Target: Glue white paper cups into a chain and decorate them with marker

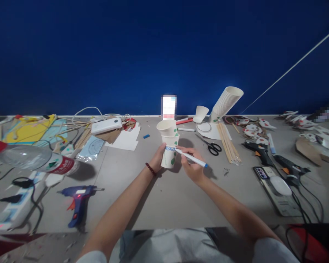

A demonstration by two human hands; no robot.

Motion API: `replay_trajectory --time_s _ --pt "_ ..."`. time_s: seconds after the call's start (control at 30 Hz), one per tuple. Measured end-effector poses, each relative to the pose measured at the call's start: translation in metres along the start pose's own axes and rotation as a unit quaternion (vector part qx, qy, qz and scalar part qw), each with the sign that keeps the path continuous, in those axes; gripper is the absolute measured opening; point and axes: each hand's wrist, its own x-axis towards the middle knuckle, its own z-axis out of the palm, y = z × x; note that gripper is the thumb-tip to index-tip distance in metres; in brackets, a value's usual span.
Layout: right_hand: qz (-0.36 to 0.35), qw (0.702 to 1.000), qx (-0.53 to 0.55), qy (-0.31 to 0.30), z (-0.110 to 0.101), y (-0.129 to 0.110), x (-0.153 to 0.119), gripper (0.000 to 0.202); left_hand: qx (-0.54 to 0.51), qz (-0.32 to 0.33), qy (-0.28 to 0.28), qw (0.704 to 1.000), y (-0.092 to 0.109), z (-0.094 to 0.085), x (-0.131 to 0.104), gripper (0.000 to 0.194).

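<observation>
- The left hand point(158, 157) reached in from the near left, forearm stretched diagonally across the counter point(142, 190), and wrapped the left side of a paper cup point(170, 153) with its fingers behind and thumb toward the viewer.
- A dark red bead bracelet point(150, 169) sat on the left wrist.
- The paper cup stood upright near the middle of the counter, white with green spots and a blue scalloped line under its rim; a second cup point(167, 128) rested tilted in its mouth.
- The right hand point(190, 164) came in from the near right, fingers pinched around a white marker point(190, 159) with a blue end cap, held like a pen.
- The marker's tip touched the cup's right side just below the rim, at the blue line; its capped end pointed right and toward the viewer.
- Far right of the cup lay black-handled scissors point(211, 146) and a bundle of wooden sticks point(229, 144), with a leaning stack of paper cups point(226, 102) beyond them.
- A blue glue gun point(78, 199) lay near on the left; a clear plastic bottle point(30, 157) with a red cap lay on its side farther left.
- A black glue gun point(259, 151) and a phone point(274, 190) lay to the right.
</observation>
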Motion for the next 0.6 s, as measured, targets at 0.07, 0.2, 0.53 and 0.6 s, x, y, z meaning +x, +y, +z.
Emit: replay_trajectory --time_s 0.07,0.2,0.53,0.6 --pt "-0.009 1.000 0.007 -0.004 0.0001 0.0011 -0.0008 0.004 -0.001 0.008 0.000 1.000 -0.0001 0.0003 0.0000 0.040" --pt "-0.011 1.000 0.003 -0.004 0.0003 0.0023 -0.0014 0.005 -0.006 0.015 -0.005 1.000 -0.0016 -0.0014 0.0014 0.038" --pt "-0.014 1.000 -0.017 -0.009 0.0005 0.0018 0.0005 0.006 0.001 0.004 -0.012 1.000 -0.0034 -0.0048 0.0030 0.040" --pt "-0.019 1.000 -0.016 -0.009 0.0007 0.0017 0.0008 0.006 0.000 -0.001 -0.012 1.000 -0.0037 -0.0052 0.0034 0.040"
